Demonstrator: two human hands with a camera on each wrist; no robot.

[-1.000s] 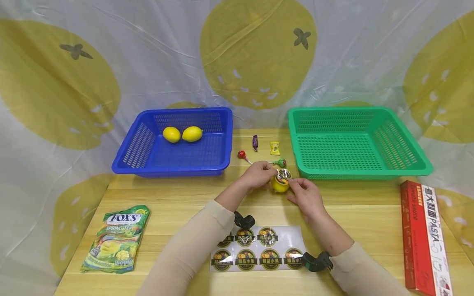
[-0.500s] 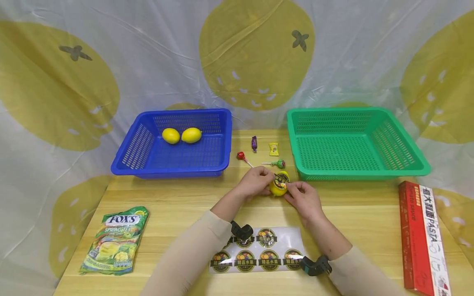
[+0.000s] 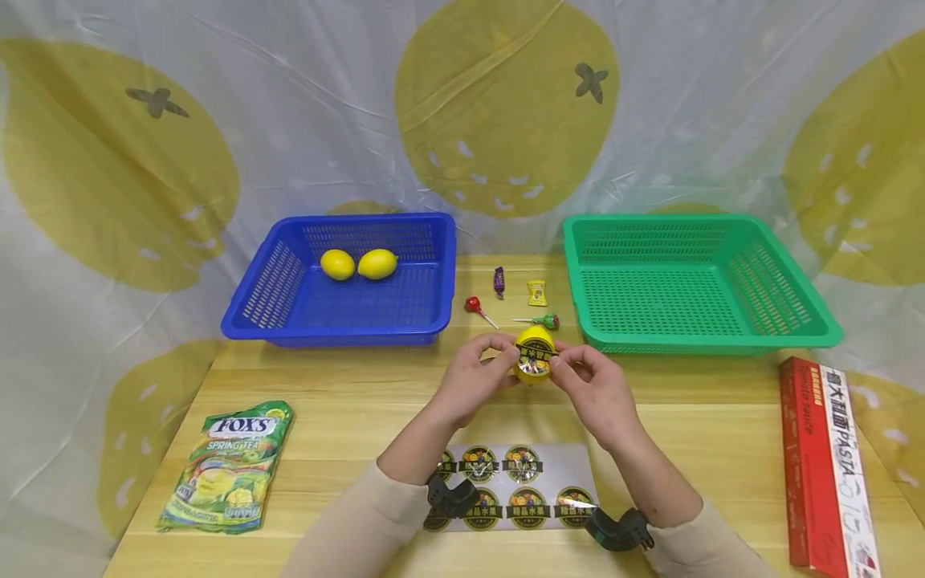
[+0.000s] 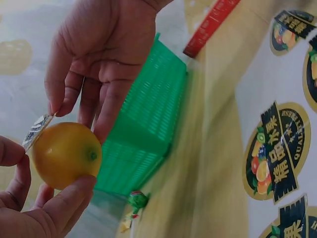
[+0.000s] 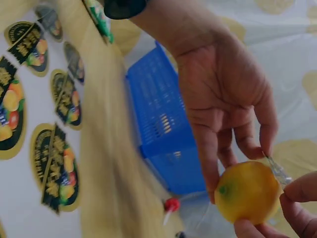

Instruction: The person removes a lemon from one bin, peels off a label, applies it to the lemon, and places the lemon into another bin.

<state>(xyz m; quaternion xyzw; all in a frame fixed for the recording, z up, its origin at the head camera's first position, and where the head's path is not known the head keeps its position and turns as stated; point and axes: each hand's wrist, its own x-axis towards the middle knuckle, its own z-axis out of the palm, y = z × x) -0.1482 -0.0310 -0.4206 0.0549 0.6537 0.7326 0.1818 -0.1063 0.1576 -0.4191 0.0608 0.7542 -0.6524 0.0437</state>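
Over the middle of the table, a yellow lemon (image 3: 536,332) sits between both hands. A round black-and-gold sticker (image 3: 535,368) faces up on its near side. My left hand (image 3: 471,379) supports the lemon with its lower fingers, while its thumb and forefinger pinch the sticker's left end. From the other side, my right hand (image 3: 600,393) pinches the right end, its other fingers along the fruit. In the left wrist view the shiny sticker (image 4: 37,131) stands at the edge of the lemon (image 4: 67,156), stretched between both hands' fingertips.
A blue basket (image 3: 340,331) with two lemons stands back left, a green basket (image 3: 711,339) back right. Wrapped candies and two lollipops (image 3: 473,305) lie between them. A sticker sheet (image 3: 567,466) lies in front, a candy bag (image 3: 231,466) left, a pasta box (image 3: 824,466) right.
The lemon and sticker have shifted slightly left. The sticker has turned from tilted and glinting to facing up more squarely. My left forearm has swung toward the front, uncovering the red lollipop's stick.
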